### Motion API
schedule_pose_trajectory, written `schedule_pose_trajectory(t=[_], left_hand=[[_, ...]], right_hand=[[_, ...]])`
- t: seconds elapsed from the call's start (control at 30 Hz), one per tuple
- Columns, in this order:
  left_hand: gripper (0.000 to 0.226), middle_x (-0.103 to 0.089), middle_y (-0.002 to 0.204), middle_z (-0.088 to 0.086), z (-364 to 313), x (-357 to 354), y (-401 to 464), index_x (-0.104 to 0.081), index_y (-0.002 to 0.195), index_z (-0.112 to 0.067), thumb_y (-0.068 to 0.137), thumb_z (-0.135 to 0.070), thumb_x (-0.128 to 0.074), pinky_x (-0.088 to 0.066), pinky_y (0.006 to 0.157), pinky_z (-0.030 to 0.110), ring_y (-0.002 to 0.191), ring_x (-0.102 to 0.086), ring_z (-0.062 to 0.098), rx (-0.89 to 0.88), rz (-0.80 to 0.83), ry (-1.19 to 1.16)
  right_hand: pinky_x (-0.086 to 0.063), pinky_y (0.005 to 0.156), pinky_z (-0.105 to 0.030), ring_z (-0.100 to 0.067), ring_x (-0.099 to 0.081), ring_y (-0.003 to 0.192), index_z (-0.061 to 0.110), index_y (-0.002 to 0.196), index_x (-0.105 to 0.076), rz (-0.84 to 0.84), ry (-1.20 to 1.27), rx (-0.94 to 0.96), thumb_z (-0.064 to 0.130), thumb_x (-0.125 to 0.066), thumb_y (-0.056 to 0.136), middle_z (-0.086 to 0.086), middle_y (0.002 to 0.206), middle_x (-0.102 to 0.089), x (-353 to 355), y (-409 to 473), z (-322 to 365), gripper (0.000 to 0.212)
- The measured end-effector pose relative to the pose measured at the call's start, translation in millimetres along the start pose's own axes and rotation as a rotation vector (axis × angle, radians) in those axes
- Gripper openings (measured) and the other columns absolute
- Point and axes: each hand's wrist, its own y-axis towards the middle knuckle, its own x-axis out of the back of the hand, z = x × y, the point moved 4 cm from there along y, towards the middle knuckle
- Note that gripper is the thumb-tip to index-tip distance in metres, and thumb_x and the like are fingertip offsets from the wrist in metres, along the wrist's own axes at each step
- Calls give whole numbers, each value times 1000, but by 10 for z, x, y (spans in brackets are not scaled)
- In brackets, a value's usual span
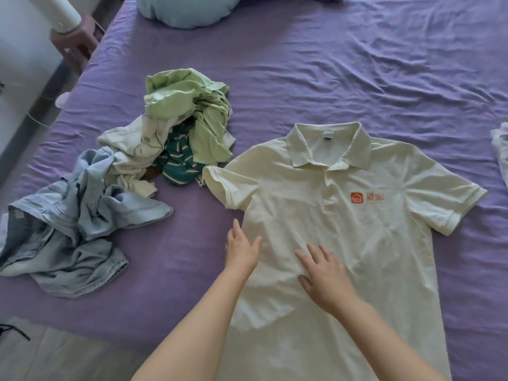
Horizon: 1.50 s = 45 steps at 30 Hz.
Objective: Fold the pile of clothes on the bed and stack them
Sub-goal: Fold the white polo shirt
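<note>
I have the cream polo shirt (343,229) spread face-up on the purple bed (357,78), collar toward 12 o'clock. My left hand (242,253) rests flat-fingered at its 9 o'clock side seam; my right hand (324,279) presses the chest, fingers spread, gripping nothing. The knit looks light, limp and creased, so I'd pinch shoulder and hem. At 10 o'clock waits the pile (176,133): soft green and striped cloth, and stiffer, heavier-looking pale denim (68,229).

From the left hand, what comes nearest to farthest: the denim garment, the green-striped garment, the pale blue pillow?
From the left hand:
1. Denim garment, to its left, crumpled.
2. Green-striped garment, in the pile beyond.
3. Pale blue pillow, at the bed's far end.
</note>
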Motion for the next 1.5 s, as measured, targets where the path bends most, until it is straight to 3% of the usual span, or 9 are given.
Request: schedule_pose_trajectory(t=[0.3, 0.4, 0.5, 0.63, 0.87, 1.07, 1.17, 1.3, 1.5], left_hand=[[95, -35, 148, 11, -287, 589, 1143, -15, 149, -6, 79, -26, -76, -35, 107, 30, 133, -40, 26, 240, -271, -699], [61, -57, 126, 10, -324, 621, 1304, -48, 126, -4, 75, -20, -77, -46, 99, 38, 114, -57, 27, 342, -248, -750], [13, -65, 97, 13, -402, 728, 1284, -56, 82, -9, 85, -20, -62, -51, 85, 41, 93, -59, 33, 193, -203, -465], [30, -43, 83, 8, -539, 906, 1253, -42, 65, -20, 92, -10, -52, -36, 70, 31, 76, -41, 22, -109, -199, -398], [18, -45, 98, 5, -548, 1009, 1346, -64, 100, -6, 94, -5, -47, -41, 89, 26, 90, -48, 18, -176, -249, -303], [22, -60, 94, -5, -438, 764, 1375, -55, 104, -19, 85, -13, -62, -42, 71, 18, 88, -56, 13, -64, -236, -401], [24, -58, 86, -16, -499, 746, 1383, -52, 101, -23, 84, -19, -68, -38, 60, 5, 79, -54, -4, -61, -289, -430], [6, -58, 89, -4, -510, 805, 1386, -55, 93, -15, 91, -18, -59, -36, 66, 21, 81, -52, 11, -135, -428, -349], [14, -51, 95, 3, -388, 869, 1462, -62, 99, -11, 94, -21, -55, -38, 71, 28, 86, -50, 19, -76, -480, -286]], right_hand=[[-2, 111, -60, -29, 14, 145, 39, 148, -7, 78, -111, 28, 59, -32, 93, 5, 159, 8, 248, 1306, 489, 64], [-3, 113, -54, -23, 11, 145, 40, 148, -11, 41, -101, 92, 55, -33, 94, 7, 159, 6, 425, 1590, 564, 60], [-4, 115, -48, -25, 11, 145, 38, 148, -9, -70, -73, -15, 52, -29, 96, 2, 159, 6, 647, 1712, 427, 58], [2, 114, -51, -26, 17, 144, 37, 149, -2, -115, -100, -81, 53, -25, 97, 0, 159, 11, 814, 1839, 342, 59], [-16, 112, -41, -23, 0, 146, 26, 150, -16, -274, -26, -8, 20, -26, 102, 4, 159, -6, 1172, 2460, 491, 49], [-37, 91, -33, -23, -33, 127, 29, 134, -46, -278, -42, 69, 30, -43, 97, 3, 137, -45, 1410, 2901, 352, 37], [-43, 82, -32, -23, -42, 111, 17, 108, -63, -288, 206, 20, 26, -56, 91, -4, 110, -51, 1485, 2966, 311, 21], [-32, 71, -24, -26, -53, 95, 6, 100, -65, -476, 558, -22, 13, -62, 87, -5, 101, -49, 1682, 2981, 373, 15], [-23, 113, -45, -34, -19, 142, 6, 130, -51, -441, 287, 182, 8, -62, 87, -16, 150, -31, 1472, 2713, 610, 45]])
